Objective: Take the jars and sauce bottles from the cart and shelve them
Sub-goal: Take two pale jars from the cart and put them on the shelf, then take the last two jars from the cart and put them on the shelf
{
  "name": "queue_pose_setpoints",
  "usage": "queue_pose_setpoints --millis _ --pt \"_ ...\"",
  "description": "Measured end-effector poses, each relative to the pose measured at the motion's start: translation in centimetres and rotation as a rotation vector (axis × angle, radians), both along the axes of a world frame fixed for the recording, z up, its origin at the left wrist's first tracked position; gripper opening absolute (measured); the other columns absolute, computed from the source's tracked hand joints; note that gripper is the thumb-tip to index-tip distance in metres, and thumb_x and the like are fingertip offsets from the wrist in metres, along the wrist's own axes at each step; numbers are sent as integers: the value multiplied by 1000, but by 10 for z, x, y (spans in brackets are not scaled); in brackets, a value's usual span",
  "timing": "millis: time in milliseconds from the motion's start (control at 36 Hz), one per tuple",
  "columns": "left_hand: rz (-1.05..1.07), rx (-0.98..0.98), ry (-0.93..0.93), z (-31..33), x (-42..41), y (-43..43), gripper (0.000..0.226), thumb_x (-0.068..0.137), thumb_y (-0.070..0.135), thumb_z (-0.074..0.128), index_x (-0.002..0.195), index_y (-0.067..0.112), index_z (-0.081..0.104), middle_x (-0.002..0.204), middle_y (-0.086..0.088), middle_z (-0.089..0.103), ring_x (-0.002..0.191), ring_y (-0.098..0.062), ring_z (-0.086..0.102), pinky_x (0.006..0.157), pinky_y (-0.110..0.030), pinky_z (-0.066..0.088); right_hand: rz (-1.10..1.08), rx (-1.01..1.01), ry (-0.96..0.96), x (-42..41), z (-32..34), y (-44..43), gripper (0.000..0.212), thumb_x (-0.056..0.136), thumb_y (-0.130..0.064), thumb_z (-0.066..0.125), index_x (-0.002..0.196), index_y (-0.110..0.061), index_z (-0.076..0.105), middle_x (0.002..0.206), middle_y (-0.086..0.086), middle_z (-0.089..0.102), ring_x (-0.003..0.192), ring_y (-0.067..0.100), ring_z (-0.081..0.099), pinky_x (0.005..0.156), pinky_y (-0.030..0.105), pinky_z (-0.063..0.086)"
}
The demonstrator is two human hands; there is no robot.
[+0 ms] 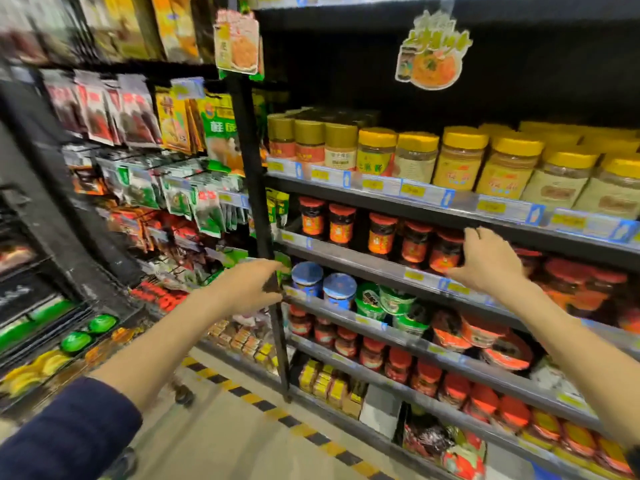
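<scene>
1. The right hand (pixel 488 261) hides part of a red-lidded jar (pixel 445 252); whether it is gripping the jar or merely touching it cannot be told.
2. The left hand (pixel 247 289) has fingertips blurred against the shelf post (pixel 258 202); whether they touch it is unclear.
3. The cart (pixel 104 306) is smeared and is cut off by the left edge.
4. The price tags (pixel 412 190) are too blurred to read.

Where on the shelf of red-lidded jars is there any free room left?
Only narrow dark gaps: one between the second and third red-lidded jars, one between the green packets and the first jar. Toward the right hand the jars stand packed. The yellow-lidded jars above are shoulder to shoulder.
</scene>
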State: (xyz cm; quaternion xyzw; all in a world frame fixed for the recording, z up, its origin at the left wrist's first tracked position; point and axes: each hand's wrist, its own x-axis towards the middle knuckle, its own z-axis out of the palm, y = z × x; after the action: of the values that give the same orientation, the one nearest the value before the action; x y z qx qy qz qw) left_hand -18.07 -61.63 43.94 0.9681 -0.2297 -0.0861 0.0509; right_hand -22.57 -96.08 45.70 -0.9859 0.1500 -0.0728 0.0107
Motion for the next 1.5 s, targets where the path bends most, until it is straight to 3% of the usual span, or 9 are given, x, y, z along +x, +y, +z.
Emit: queue_pose_setpoints --millis 194,333,444,583,694,806,917,1333,1500 --pt "216 37 4 -17 6 100 68 89 47 52 146 19 27 148 -2 37 132 -20 41 103 -39 41 321 6 142 66 -19 113 73 83 -41 63 137 -2 33 137 17 42 127 33 42 106 41 36" --pt "383 58 0 -22 11 160 60 90 46 51 139 15 35 140 -4 45 126 -23 47 99 -37 43 545 5 167 115 -25 196 35 83 -35 62 95 -6 46 98 12 50 94 32 55 69 35 40" --pt "537 64 2 -25 19 206 55 87 47 56 126 9 45 130 -10 53 116 -27 53 93 -39 44 685 -65 188 158 -33 256 48 87 -41 57 116 -4 47 119 14 53 103 31 57 78 37 50" --pt "719 50 5 -24 29 258 58 90 40 54 138 12 35 142 -8 44 128 -22 44 97 -29 36 882 -38 263 215 -40 342 72 88 -44 56 142 -6 29 139 13 42 120 29 50 90 39 51" --pt "865 25 5 -32 30 298 66 88 46 54 141 15 31 143 -7 43 128 -23 44 99 -32 38 1046 -39 276 253 -46 400 51 85 -42 59 120 -8 44 125 14 52 96 24 53 73 35 50" --pt "1001 -22 33 -43 27 330 73 86 50 54 143 13 28 146 -8 40 130 -24 42 104 -34 38 1182 -20 345 281 -56 456 63 86 -38 58 136 -6 36 135 15 46 122 29 48 95 40 47" --pt "1103 -51 31 -58 27 359 62 89 42 55 138 9 36 140 -11 46 125 -25 46 100 -33 38 1285 8 407 300 -68 509 47 86 -37 58 120 -6 45 129 16 50 114 29 50 89 39 47" --pt "1259 -148 107 -109 70 519 54 90 30 58 135 7 41 139 -12 48 127 -25 44 100 -32 37 1375 -33 671 334 -124 711 69 89 -37 55 142 -1 29 147 17 35 135 28 36 108 32 33" --pt "1231 -162 174 -135 99 576 57 89 30 58 137 7 37 141 -11 46 130 -25 43 104 -32 35 1389 1 738 351 -148 772 55 87 -30 60 130 -1 43 132 19 51 123 32 48 100 36 42"
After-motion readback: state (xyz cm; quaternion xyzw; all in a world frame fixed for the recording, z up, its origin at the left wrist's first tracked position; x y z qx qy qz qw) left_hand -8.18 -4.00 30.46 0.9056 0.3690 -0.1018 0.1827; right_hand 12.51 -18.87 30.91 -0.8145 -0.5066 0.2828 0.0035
